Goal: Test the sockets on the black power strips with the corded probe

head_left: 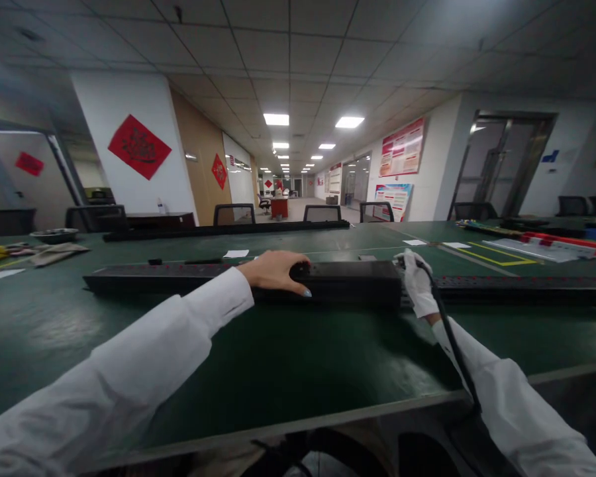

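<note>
A long black bar-shaped unit lies across the green table, its middle section taller and box-like. My left hand, bare, rests over the top and front face of the unit, thumb and fingers spread around its upper edge. At the right end of the box section, my right hand in a white glove has its fingers closed round a black cable, which runs back along the forearm. The cable's tip is too small to make out. Red marks dot the unit's upper side.
Behind the unit, another long black bar lies on the green table. A dish and cloth are at the left; red and clear strips at the right. Office chairs stand beyond.
</note>
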{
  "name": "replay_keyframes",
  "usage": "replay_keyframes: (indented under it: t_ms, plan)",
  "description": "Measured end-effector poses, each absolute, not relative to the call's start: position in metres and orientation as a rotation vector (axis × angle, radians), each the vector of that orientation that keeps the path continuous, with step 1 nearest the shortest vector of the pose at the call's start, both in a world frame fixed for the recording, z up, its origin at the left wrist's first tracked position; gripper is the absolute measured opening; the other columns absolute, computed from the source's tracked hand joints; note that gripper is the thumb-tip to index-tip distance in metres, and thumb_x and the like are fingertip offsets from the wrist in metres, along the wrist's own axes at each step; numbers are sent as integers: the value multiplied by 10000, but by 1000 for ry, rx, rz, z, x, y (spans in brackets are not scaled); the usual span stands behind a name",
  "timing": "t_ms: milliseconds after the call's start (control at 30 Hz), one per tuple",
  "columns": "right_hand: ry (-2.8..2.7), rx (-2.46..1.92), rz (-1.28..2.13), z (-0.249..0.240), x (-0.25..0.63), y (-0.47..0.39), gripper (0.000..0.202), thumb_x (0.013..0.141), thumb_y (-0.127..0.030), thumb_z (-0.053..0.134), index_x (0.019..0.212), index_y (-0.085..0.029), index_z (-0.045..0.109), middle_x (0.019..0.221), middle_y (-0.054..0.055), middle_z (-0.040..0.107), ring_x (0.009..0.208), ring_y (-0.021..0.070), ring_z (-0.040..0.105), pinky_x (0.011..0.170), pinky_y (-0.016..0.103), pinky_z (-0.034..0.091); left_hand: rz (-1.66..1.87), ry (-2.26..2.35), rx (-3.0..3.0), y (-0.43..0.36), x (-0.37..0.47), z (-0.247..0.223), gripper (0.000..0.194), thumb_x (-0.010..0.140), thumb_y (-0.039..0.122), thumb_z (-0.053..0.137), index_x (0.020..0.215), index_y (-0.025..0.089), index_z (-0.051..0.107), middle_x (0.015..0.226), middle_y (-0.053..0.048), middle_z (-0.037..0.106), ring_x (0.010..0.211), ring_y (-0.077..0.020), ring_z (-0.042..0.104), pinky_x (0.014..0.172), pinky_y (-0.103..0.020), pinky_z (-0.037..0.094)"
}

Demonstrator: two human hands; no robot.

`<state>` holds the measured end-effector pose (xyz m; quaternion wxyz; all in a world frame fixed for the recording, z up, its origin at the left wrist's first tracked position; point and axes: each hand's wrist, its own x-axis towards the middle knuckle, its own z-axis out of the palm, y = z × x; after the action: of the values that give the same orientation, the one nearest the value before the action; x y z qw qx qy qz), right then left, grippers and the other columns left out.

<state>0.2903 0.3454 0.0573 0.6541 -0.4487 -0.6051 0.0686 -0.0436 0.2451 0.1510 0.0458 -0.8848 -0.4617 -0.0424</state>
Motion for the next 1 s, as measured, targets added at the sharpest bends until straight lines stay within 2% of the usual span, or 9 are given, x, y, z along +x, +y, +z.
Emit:
replay_keyframes:
  t_ms: [167, 367, 433, 500, 567, 667, 800, 933, 1000]
  plan:
    - [-1441, -881, 417, 87, 280, 275, 450, 813, -550, 339, 791, -174, 586, 664, 43, 632, 631, 157, 594, 627, 274, 465, -110, -1318, -2701, 235, -30, 91, 780, 623, 711, 477, 1198, 186, 426, 1148, -101, 540, 1014, -270, 517, 846, -346, 369]
    - [-1832, -898, 459, 88, 236, 211, 363, 840, -489, 354, 887, -204, 574, 807, 44, 640, 718, 162, 588, 676, 280, 477, -148, -1344, -2768, 242, -22, 55, 780, 637, 700, 481, 1232, 201, 404, 1158, -117, 514, 1036, -289, 494, 881, -365, 342]
    - [-1943, -914, 430, 85, 222, 207, 336, 829, -485, 379, 953, -237, 568, 839, 34, 640, 755, 166, 590, 685, 277, 481, -191, -1287, -2779, 239, -28, 55, 795, 669, 682, 464, 1287, 195, 340, 1249, -121, 439, 1114, -289, 433, 941, -361, 293]
    - [-2011, -926, 347, 81, 213, 208, 330, 811, -490, 404, 983, -263, 570, 841, 31, 643, 800, 176, 590, 701, 279, 482, -250, -1213, -2755, 240, -48, 59, 796, 715, 654, 434, 1342, 203, 241, 1371, -109, 293, 1233, -287, 288, 1011, -364, 197]
    - [-2052, -931, 256, 78, 209, 210, 327, 803, -487, 413, 991, -276, 577, 859, 30, 644, 833, 181, 587, 718, 282, 481, -314, -1284, -2648, 248, -87, 66, 693, 800, 581, 359, 1365, 229, 166, 1422, -75, 202, 1278, -255, 208, 1035, -368, 149]
    - [-2124, -958, 143, 73, 208, 212, 308, 812, -466, 399, 989, -294, 583, 856, 16, 648, 807, 166, 590, 711, 273, 478, -415, -1701, -2232, 261, -170, 70, 536, 873, 433, 263, 1344, 180, 224, 1390, -91, 284, 1270, -219, 238, 1013, -358, 204]
    - [-2190, -1051, -108, 59, 200, 214, 310, 806, -464, 422, 1017, -294, 573, 851, 13, 656, 761, 157, 597, 672, 250, 457, -36, -1962, -2156, 268, -261, 57, 394, 845, 250, 277, 1176, 180, 480, 1217, -73, 518, 1138, -173, 434, 950, -283, 292]
    - [-2152, -1186, -347, 49, 193, 227, 340, 818, -489, 396, 1029, -279, 561, 844, 30, 661, 729, 165, 611, 618, 236, 417, 22, -1981, -2135, 270, -281, 39, 390, 826, 224, 298, 1151, 187, 510, 1210, -67, 532, 1110, -177, 470, 926, -274, 320]
    - [-2132, -1251, -391, 48, 197, 238, 331, 820, -497, 382, 953, -267, 580, 748, 28, 662, 658, 162, 611, 572, 229, 386, 43, -2008, -2094, 273, -275, 35, 391, 816, 209, 314, 1154, 196, 510, 1196, -68, 545, 1099, -186, 485, 917, -292, 334]
